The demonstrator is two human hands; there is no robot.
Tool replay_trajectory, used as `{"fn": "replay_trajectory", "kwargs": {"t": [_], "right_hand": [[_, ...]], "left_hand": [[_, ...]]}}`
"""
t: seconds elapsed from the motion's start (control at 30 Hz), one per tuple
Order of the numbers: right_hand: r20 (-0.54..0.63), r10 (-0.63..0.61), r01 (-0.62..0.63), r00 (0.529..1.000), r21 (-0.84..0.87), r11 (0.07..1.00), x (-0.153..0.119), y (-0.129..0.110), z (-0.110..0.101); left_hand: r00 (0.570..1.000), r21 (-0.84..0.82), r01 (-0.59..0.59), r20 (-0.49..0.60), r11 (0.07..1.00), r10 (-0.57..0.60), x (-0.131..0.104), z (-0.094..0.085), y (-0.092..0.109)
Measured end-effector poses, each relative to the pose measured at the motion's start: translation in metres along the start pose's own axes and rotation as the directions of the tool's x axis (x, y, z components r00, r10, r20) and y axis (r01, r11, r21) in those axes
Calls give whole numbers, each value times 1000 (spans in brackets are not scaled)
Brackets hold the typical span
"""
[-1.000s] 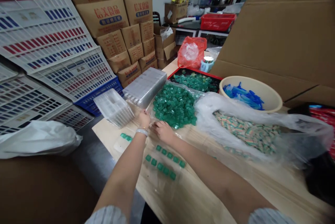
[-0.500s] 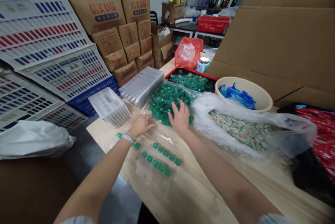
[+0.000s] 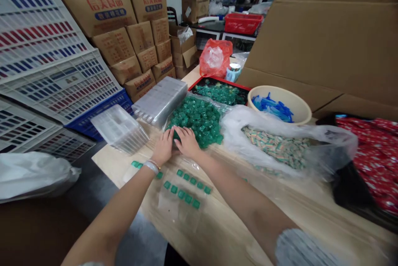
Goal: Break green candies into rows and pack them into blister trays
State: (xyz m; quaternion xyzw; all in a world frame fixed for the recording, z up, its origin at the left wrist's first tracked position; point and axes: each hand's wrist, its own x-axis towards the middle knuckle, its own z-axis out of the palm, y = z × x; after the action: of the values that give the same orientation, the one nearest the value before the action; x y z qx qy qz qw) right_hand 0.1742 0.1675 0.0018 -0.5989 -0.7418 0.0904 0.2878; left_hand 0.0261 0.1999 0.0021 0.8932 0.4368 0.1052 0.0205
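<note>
A heap of small green translucent pieces (image 3: 202, 118), perhaps candies, lies on clear plastic on the wooden table. My left hand (image 3: 163, 149) is at the heap's near left edge, fingers bent and close together. Against it, nearly touching, is my right hand (image 3: 188, 144), its fingers curled over the edge of the heap with the thumb tucked toward the left hand. What lies under the fingers is hidden. Nearer to me are two short rows of green pieces (image 3: 181, 194) on clear film, and a few more green pieces (image 3: 137, 164) lie partly behind my left wrist.
Clear plastic trays (image 3: 120, 129) and a stack of clear packs (image 3: 161, 100) stand left of the heap. To its right are an open bag of striped pieces (image 3: 275, 145) and a cream basin (image 3: 303, 110) with blue pieces. A black tray with a red rim (image 3: 245, 88) lies behind.
My right hand has moved left from the middle of the heap to join my left hand, its spread fingers now curled. My left hand has reached slightly forward. The view has shifted a little.
</note>
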Motion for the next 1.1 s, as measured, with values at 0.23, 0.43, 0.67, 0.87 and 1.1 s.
{"fn": "replay_trajectory", "kwargs": {"t": [0.23, 0.43, 0.67, 0.87, 1.1], "right_hand": [[-114, 497, -509, 860, -120, 852, -63, 64, -36], [-111, 561, -569, 820, -57, 820, -48, 51, -10], [-71, 343, -345, 937, -19, 939, -27, 37, -25], [-55, 466, -455, 883, -345, 821, 39, 113, -102], [230, 582, -458, 780, -424, 781, 109, 164, -114]], "left_hand": [[974, 88, -213, 92, 973, 205, 5, -21, 36], [947, 84, -277, 192, 957, 257, 25, 5, 58], [985, 77, -124, 132, 989, 113, 39, 12, 61], [928, -111, -167, 318, 980, 194, 38, -6, 55], [872, -84, -368, 313, 926, 375, 34, 2, 60]]}}
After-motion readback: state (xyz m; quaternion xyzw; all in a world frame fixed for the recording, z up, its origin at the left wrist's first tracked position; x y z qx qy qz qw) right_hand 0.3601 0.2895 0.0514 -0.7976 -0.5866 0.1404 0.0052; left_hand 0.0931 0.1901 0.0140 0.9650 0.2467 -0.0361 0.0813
